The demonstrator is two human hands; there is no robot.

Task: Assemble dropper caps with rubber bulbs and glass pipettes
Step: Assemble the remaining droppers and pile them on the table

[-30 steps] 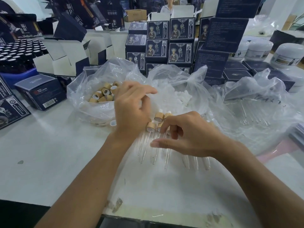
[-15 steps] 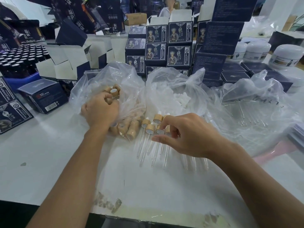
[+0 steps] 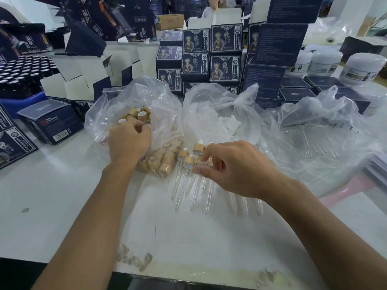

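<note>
Left hand (image 3: pixel 128 141) digs into the clear bag of wooden caps (image 3: pixel 134 114), fingers curled among them; whether it grips one is hidden. Just right of that bag, the right hand (image 3: pixel 234 170) rests curled over the row of assembled droppers (image 3: pixel 189 176) on the white table (image 3: pixel 62 195).

bag of caps (image 3: pixel 134 114) at the table's (image 3: pixel 52 195) left, bag of bulbs (image 3: pixel 222 120) just right of it, bag of pipettes (image 3: pixel 318 130) farther right, assembled droppers (image 3: pixel 188 174) in front between them, stacked boxes (image 3: pixel 211 57) behind, jars (image 3: pixel 364 66) back right
</note>
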